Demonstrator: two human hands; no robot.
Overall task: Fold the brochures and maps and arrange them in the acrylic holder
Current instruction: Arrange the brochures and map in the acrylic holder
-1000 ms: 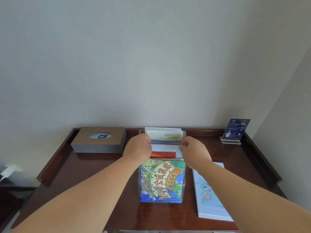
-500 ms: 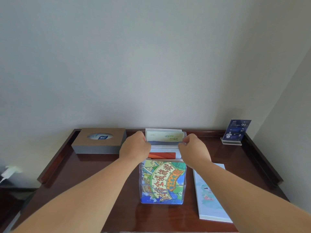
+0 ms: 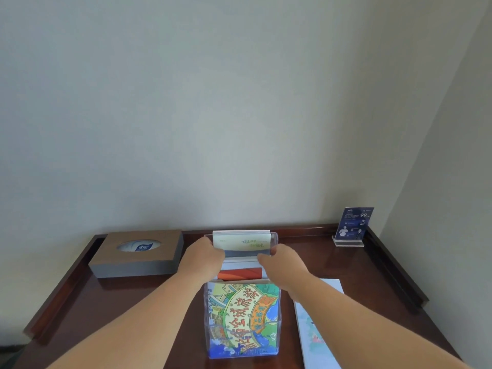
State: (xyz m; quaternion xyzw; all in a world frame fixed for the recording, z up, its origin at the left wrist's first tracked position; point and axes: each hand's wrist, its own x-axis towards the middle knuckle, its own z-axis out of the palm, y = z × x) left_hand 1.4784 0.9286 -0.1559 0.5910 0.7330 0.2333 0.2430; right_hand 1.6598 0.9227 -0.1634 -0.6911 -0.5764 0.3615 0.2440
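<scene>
L hand (image 3: 203, 258) and R hand (image 3: 283, 265) both sit at the back of the acrylic holder (image 3: 274, 243). Each has its fingers curled on a side edge of the pale brochure (image 3: 241, 242), L on the left edge, R low on the right, though the fingertips are mostly hidden behind the knuckles from my view. That brochure stands upright in the rear pocket w/ its top edge above the clear wall. I judge it light, thin and floppy, so it's best held by both side edges near the bottom and kept flat or it buckles going in. The holder looks light and slick, so too much push could slide or tip it. In front of the hands a red brochure (image 3: 239, 274) sits in the mid pocket and the colourful map (image 3: 243, 318) fills the front one. Another booklet (image 3: 316, 328) lies flat on the table (image 3: 106, 315) just right of the holder, not yet placed. Tissue box (image 3: 137, 253) is back-left, a small sign stand (image 3: 352, 225) back-right.
</scene>
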